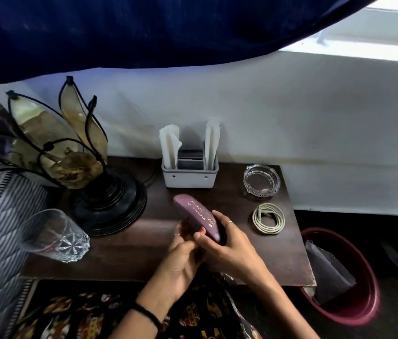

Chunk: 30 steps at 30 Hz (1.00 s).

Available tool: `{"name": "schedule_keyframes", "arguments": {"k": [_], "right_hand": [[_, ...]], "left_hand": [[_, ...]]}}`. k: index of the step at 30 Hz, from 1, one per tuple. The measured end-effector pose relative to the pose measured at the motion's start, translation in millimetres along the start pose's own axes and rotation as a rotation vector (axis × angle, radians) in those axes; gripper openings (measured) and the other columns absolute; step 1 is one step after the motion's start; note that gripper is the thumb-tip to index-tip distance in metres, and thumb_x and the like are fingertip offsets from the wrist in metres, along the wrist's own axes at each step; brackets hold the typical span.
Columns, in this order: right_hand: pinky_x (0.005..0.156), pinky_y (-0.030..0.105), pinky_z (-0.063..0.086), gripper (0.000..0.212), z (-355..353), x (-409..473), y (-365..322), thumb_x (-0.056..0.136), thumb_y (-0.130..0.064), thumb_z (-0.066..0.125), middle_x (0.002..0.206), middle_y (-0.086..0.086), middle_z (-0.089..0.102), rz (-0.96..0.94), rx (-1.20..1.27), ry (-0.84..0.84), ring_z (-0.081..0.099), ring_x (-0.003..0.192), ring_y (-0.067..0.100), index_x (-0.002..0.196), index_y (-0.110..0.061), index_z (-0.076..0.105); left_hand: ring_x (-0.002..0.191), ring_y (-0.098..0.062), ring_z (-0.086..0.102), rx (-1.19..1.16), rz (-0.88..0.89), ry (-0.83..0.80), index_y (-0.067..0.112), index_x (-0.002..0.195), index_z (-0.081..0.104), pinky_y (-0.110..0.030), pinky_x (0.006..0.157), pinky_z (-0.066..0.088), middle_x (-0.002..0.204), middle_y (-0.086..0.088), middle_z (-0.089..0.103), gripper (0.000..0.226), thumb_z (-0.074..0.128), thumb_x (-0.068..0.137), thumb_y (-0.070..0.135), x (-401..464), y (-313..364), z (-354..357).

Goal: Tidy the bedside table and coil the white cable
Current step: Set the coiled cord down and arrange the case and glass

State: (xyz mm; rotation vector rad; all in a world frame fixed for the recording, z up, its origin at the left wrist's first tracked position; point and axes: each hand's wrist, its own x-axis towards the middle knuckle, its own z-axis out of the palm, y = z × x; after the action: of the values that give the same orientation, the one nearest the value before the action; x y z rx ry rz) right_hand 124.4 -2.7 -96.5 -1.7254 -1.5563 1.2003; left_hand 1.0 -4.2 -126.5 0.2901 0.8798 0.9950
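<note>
A purple case with gold lettering is held just above the middle of the dark wooden bedside table. My left hand grips its near end from the left and below. My right hand wraps it from the right, fingers over the top. The white cable lies coiled in a ring on the table to the right of my hands, apart from them.
A petal-shaped lamp on a black base stands at the left, a clear drinking glass in front of it. A white organiser with tissues and a glass ashtray sit at the back. A maroon bin stands on the floor at the right.
</note>
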Motion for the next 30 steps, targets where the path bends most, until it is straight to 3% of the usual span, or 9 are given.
{"name": "schedule_keyframes", "arguments": {"k": [2,4,9,13,16,19,22,26,30], "right_hand": [[0.086,0.001,0.037,0.072,-6.2,2.9,0.2,0.075,-0.040,0.075,0.122,-0.013,0.060,-0.011,0.001,-0.046,0.055,0.107,-0.008,0.138,-0.026,0.042],[0.080,-0.002,0.038,0.068,-11.0,7.0,2.4,0.074,-0.033,0.078,0.119,-0.014,0.062,-0.021,0.057,-0.086,0.056,0.101,-0.014,0.135,-0.027,0.047],[0.098,0.017,0.041,0.068,-19.2,22.9,14.0,0.069,-0.023,0.080,0.121,-0.016,0.060,-0.073,-0.015,-0.119,0.055,0.110,-0.006,0.128,-0.040,0.051],[0.092,0.005,0.036,0.071,-19.1,37.4,20.7,0.071,-0.013,0.078,0.118,-0.010,0.053,-0.082,-0.046,-0.134,0.050,0.106,-0.007,0.130,-0.041,0.050],[0.093,0.007,0.036,0.071,-15.3,51.1,24.2,0.070,-0.007,0.077,0.118,-0.008,0.054,-0.080,-0.064,-0.103,0.052,0.106,0.001,0.130,-0.035,0.051],[0.083,0.010,0.040,0.064,-10.6,62.3,25.8,0.069,-0.004,0.077,0.108,-0.006,0.056,-0.032,-0.040,-0.043,0.053,0.091,0.001,0.123,-0.021,0.047],[0.078,0.011,0.042,0.060,-10.4,73.7,28.0,0.069,-0.006,0.078,0.103,-0.005,0.057,-0.032,-0.050,-0.033,0.053,0.084,0.001,0.119,-0.018,0.048],[0.080,0.012,0.042,0.062,-15.2,86.9,29.4,0.067,-0.008,0.079,0.110,-0.002,0.061,-0.061,-0.098,-0.044,0.056,0.091,0.007,0.122,-0.021,0.052],[0.081,0.006,0.039,0.063,-17.7,93.4,32.7,0.069,-0.011,0.079,0.115,-0.005,0.060,-0.087,-0.162,-0.091,0.056,0.099,0.007,0.125,-0.024,0.052]], "left_hand": [[0.093,-0.023,0.064,0.051,0.032,0.019,0.017,0.135,0.036,-0.031,0.073,0.057,0.113,-0.013,0.063,0.074,0.063,0.069,0.000,0.3,2.7,-6.8],[0.098,-0.020,0.063,0.137,0.088,0.032,0.024,0.131,0.035,-0.029,0.075,0.057,0.117,-0.011,0.061,0.076,0.065,0.067,-0.006,1.1,9.0,-12.4],[0.110,-0.015,0.060,0.384,0.188,0.091,0.045,0.137,0.023,-0.035,0.095,0.048,0.120,-0.002,0.060,0.100,0.075,0.067,-0.005,12.5,28.4,-33.2],[0.104,-0.005,0.059,0.706,0.245,0.164,0.035,0.132,0.038,-0.018,0.085,0.042,0.121,0.006,0.058,0.078,0.078,0.071,0.006,25.0,40.9,-46.8],[0.111,-0.006,0.051,0.896,0.325,0.218,0.032,0.129,0.041,-0.015,0.086,0.037,0.121,0.008,0.055,0.069,0.077,0.074,0.013,36.9,41.1,-54.6],[0.116,-0.012,0.052,1.037,0.433,0.282,0.029,0.131,0.043,-0.029,0.096,0.045,0.127,0.004,0.056,0.069,0.079,0.073,0.018,51.2,40.8,-61.1],[0.117,-0.014,0.052,1.125,0.484,0.348,0.020,0.134,0.044,-0.033,0.100,0.042,0.127,0.000,0.056,0.071,0.079,0.072,0.022,59.6,41.9,-60.7],[0.122,-0.019,0.047,1.169,0.527,0.416,0.014,0.134,0.044,-0.037,0.103,0.041,0.130,-0.006,0.052,0.074,0.080,0.071,0.028,62.9,36.1,-60.2],[0.126,-0.021,0.040,1.228,0.549,0.465,0.010,0.134,0.044,-0.030,0.104,0.036,0.130,-0.008,0.047,0.074,0.079,0.072,0.031,62.9,31.9,-60.4]]}}
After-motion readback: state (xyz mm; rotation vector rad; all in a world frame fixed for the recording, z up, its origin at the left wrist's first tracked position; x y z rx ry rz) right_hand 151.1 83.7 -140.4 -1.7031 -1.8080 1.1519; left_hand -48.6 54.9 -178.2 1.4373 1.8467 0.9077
